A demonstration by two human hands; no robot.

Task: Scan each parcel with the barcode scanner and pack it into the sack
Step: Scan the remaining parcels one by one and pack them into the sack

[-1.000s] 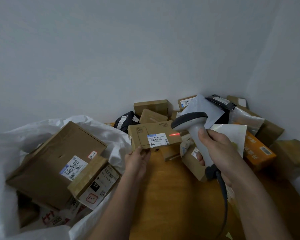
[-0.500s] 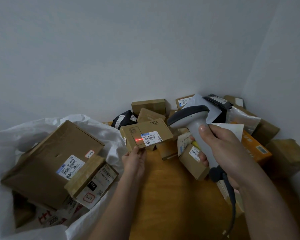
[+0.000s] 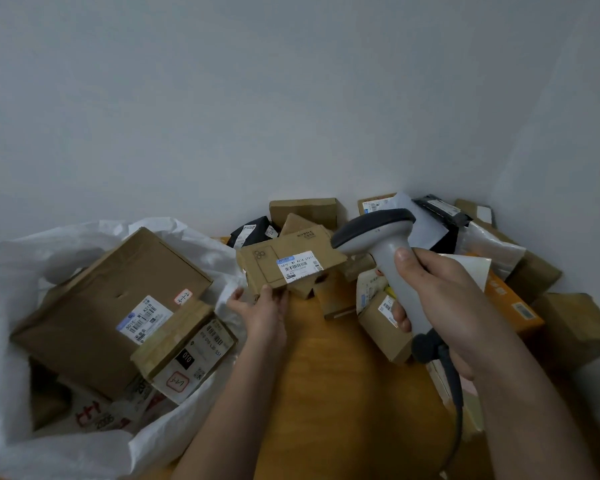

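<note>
A person's left hand [image 3: 264,311] holds a small flat cardboard parcel [image 3: 290,268] by its near edge, its white barcode label [image 3: 299,266] tilted up toward the camera, above a wooden surface [image 3: 326,393]. The grip there is a pinch, thumb on the parcel's lower left corner and fingers beneath. The right hand [image 3: 440,299] wraps firmly round the handle of a grey barcode scanner [image 3: 388,251], whose dark head sits just right of the parcel's far right corner; a dark cable [image 3: 456,403] trails from the handle's base toward the near edge.

At left, an open white sack [image 3: 21,341] already contains a large brown carton [image 3: 111,299] with a label and a pink sticker, and a smaller box [image 3: 184,344] lying against its near right side, over other printed packets. Far and right on the surface, unsorted parcels are heaped into the corner of pale walls [image 3: 291,98]: brown boxes [image 3: 303,211], a black mailer bag [image 3: 252,233], grey and clear plastic mailers [image 3: 426,220], and an orange box [image 3: 513,306].
</note>
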